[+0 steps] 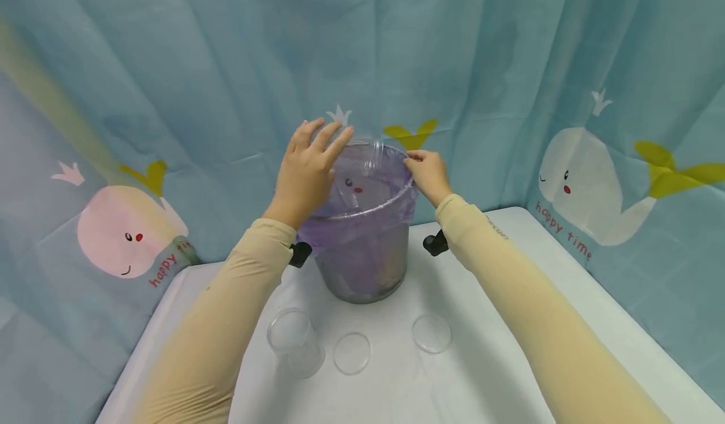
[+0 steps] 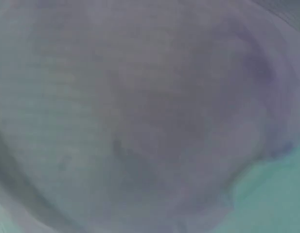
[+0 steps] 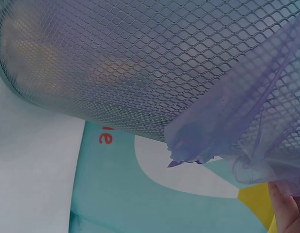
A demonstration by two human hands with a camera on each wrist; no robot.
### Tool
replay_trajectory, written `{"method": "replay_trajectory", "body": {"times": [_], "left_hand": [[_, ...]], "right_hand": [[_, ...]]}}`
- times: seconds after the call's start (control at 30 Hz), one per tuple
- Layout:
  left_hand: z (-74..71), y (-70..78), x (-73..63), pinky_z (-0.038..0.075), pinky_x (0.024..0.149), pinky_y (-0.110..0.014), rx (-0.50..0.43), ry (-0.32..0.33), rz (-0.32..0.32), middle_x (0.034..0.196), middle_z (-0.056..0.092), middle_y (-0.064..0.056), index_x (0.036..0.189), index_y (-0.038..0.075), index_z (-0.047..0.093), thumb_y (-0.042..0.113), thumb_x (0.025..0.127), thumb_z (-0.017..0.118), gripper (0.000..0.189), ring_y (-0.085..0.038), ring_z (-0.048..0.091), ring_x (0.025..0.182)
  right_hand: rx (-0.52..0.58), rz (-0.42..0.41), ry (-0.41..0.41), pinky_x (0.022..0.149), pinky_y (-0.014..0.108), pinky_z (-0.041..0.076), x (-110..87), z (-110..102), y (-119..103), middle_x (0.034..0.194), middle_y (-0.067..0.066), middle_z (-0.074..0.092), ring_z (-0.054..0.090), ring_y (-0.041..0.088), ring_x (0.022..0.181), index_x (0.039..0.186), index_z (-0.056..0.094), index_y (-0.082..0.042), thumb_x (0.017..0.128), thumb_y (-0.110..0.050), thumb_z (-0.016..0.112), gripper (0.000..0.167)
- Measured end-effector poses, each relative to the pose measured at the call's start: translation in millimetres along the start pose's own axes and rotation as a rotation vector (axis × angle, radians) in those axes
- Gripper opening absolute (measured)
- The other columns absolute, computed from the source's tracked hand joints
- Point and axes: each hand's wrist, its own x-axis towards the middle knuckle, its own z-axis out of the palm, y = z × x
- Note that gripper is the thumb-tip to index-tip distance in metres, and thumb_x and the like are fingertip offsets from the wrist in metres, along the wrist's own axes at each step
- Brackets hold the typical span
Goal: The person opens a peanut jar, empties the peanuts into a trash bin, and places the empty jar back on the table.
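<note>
A wire-mesh trash can [image 1: 362, 289] stands upright on the table, lined with a thin purple garbage bag [image 1: 362, 228] folded down over its rim. My left hand [image 1: 306, 171] is at the left side of the rim, its fingers raised and spread. At the right of the rim my right hand [image 1: 427, 173] pinches the bag's edge between thumb and fingers. In the right wrist view, part of that hand [image 3: 287, 213] shows under the loose, gathered bag [image 3: 203, 131] outside the mesh [image 3: 140, 58]. Blurred purple plastic [image 2: 266, 73] fills much of the left wrist view.
On the white table [image 1: 385, 392], a clear plastic cylinder [image 1: 296, 343] stands at front left. Two clear round lids, a left one [image 1: 352, 353] and a right one [image 1: 432, 333], lie nearer than the can. A blue curtain [image 1: 226, 65] with whale prints hangs behind and at both sides.
</note>
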Motion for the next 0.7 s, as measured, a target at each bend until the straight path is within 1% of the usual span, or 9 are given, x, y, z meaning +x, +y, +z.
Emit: {"method": "replay_trajectory", "body": {"times": [0.13, 0.23, 0.4, 0.43, 0.53, 0.63, 0.7], "left_hand": [[2.5, -0.7, -4.4, 0.036, 0.121, -0.047, 0.008, -0.026, 0.006, 0.136, 0.060, -0.012, 0.137, 0.013, 0.056, -0.011, 0.081, 0.067, 0.062, -0.037, 0.050, 0.132], [2.7, -0.6, -7.4, 0.036, 0.120, -0.048, -0.012, -0.003, -0.020, 0.136, 0.060, -0.012, 0.137, 0.012, 0.056, -0.011, 0.078, 0.069, 0.065, -0.038, 0.049, 0.131], [1.3, 0.4, -8.0, 0.037, 0.119, -0.050, -0.052, 0.046, -0.034, 0.135, 0.061, -0.013, 0.137, 0.010, 0.057, -0.012, 0.076, 0.068, 0.066, -0.039, 0.049, 0.131], [0.5, 0.7, -8.1, 0.036, 0.120, -0.050, -0.064, 0.048, -0.043, 0.135, 0.061, -0.014, 0.137, 0.010, 0.056, -0.012, 0.076, 0.068, 0.066, -0.039, 0.049, 0.131], [-3.1, 2.7, -10.4, 0.035, 0.120, -0.051, -0.092, 0.043, -0.078, 0.136, 0.060, -0.014, 0.137, 0.010, 0.056, -0.011, 0.076, 0.071, 0.066, -0.040, 0.048, 0.132], [-5.3, 4.0, -14.2, 0.034, 0.121, -0.052, -0.107, 0.042, -0.105, 0.138, 0.059, -0.014, 0.138, 0.010, 0.055, -0.009, 0.076, 0.071, 0.067, -0.039, 0.048, 0.133], [-4.9, 3.9, -17.7, 0.035, 0.120, -0.052, -0.108, 0.058, -0.110, 0.138, 0.059, -0.014, 0.138, 0.009, 0.055, -0.010, 0.075, 0.069, 0.067, -0.040, 0.049, 0.132]], "right_hand": [[-0.007, -0.006, 0.001, 0.066, 0.018, 0.048, 0.9, 0, -2, 0.134, 0.014, 0.064, 0.064, 0.031, 0.109, 0.139, 0.058, -0.006, 0.102, -0.020, 0.053, 0.039], [-0.017, -0.007, -0.001, 0.065, 0.016, 0.048, 1.6, 0, -2, 0.135, 0.014, 0.064, 0.065, 0.031, 0.110, 0.139, 0.057, -0.006, 0.102, -0.020, 0.053, 0.039], [0.003, -0.010, 0.003, 0.060, 0.014, 0.048, 1.7, 0, -3, 0.132, 0.015, 0.065, 0.065, 0.032, 0.104, 0.138, 0.058, -0.005, 0.102, -0.018, 0.054, 0.039], [0.004, -0.011, 0.004, 0.061, 0.015, 0.048, 1.3, 0, -4, 0.132, 0.015, 0.065, 0.065, 0.032, 0.104, 0.138, 0.058, -0.004, 0.102, -0.018, 0.054, 0.038], [0.000, -0.011, 0.004, 0.070, 0.021, 0.053, 0.4, 0, -5, 0.132, 0.015, 0.065, 0.066, 0.030, 0.108, 0.137, 0.059, -0.005, 0.102, -0.019, 0.054, 0.038], [-0.003, -0.013, 0.002, 0.077, 0.024, 0.053, 0.1, 1, -5, 0.133, 0.015, 0.064, 0.065, 0.030, 0.114, 0.138, 0.058, -0.005, 0.102, -0.019, 0.054, 0.039], [0.006, -0.011, 0.005, 0.075, 0.023, 0.052, -0.1, 2, -4, 0.134, 0.015, 0.064, 0.065, 0.030, 0.114, 0.138, 0.058, -0.005, 0.102, -0.019, 0.054, 0.039]]}}
